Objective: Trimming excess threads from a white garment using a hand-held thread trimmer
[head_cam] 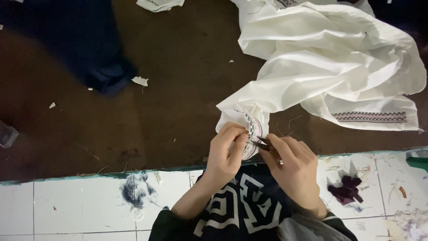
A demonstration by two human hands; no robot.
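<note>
A large white garment [330, 62] lies crumpled on the dark brown surface [178, 67], with a dark patterned embroidered band [370, 117] along one edge. My left hand [227, 151] pinches a folded corner of this cloth where a patterned trim [252, 127] curves. My right hand [294, 165] holds a small dark metal tool [262, 143], like snips or tweezers, with its tip at the trim beside my left fingers.
A dark blue cloth [89, 44] lies at the upper left. Small white scraps [140, 81] dot the brown surface. Nearer me is a white tiled floor [80, 205] with ink stains and a dark purple fabric scrap [345, 189]. My lap shows a black-and-white patterned garment [240, 209].
</note>
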